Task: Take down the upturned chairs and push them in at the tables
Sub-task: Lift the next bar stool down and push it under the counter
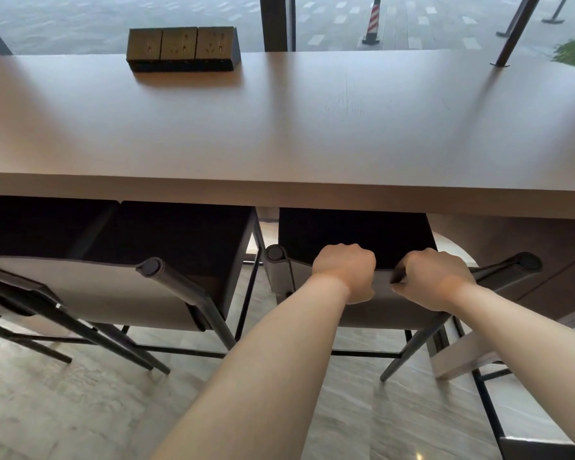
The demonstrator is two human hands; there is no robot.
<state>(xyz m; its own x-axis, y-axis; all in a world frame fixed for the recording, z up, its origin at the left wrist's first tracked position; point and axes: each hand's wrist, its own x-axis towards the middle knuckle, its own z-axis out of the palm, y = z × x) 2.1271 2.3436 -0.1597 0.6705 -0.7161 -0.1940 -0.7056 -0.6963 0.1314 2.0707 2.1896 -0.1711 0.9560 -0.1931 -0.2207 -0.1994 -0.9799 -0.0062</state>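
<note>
A chair [362,237] is gripped by its backrest at the tabletop [279,127].

The left hand [344,272] and right hand [434,277] are both closed over the top edge of the backrest, side by side. The dark seat is tucked partly under the tabletop edge. A second chair [166,240] is set just beside it, to the left. A socket block [183,48] is seen on the far side.

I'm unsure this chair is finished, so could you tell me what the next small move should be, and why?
Probably let go. Both the left hand and right hand grip the chair's backrest, and its seat already sits under the table edge, like the neighbouring chair.
</note>
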